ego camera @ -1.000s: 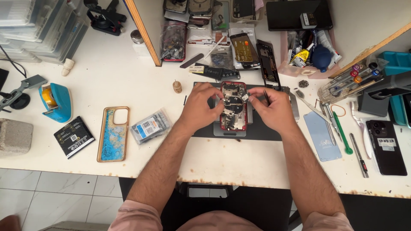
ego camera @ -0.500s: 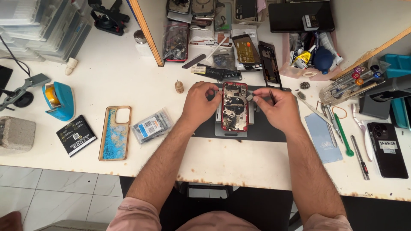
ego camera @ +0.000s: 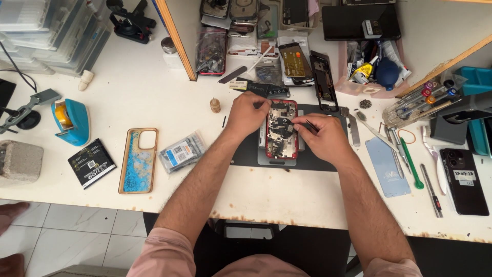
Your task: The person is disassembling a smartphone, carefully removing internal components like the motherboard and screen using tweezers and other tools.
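An opened phone with a red frame (ego camera: 281,129) lies face down on a dark mat (ego camera: 246,154) at the middle of the white workbench, its inner parts exposed. My left hand (ego camera: 248,114) rests on the phone's upper left edge, fingers curled onto it. My right hand (ego camera: 324,137) sits at the phone's right side and pinches thin dark tweezers (ego camera: 311,124), whose tip points toward the phone's inside.
A blue tape dispenser (ego camera: 70,120), black battery (ego camera: 91,163), blue phone case (ego camera: 138,160) and bagged part (ego camera: 180,152) lie left. Phone parts crowd the back (ego camera: 287,61). Screwdrivers, a green tool (ego camera: 411,164), a screen protector (ego camera: 388,166) and a black phone (ego camera: 464,180) lie right.
My right hand has slid off the phone's top to its right side. My left hand has shifted slightly up along the left edge. The phone stays put.
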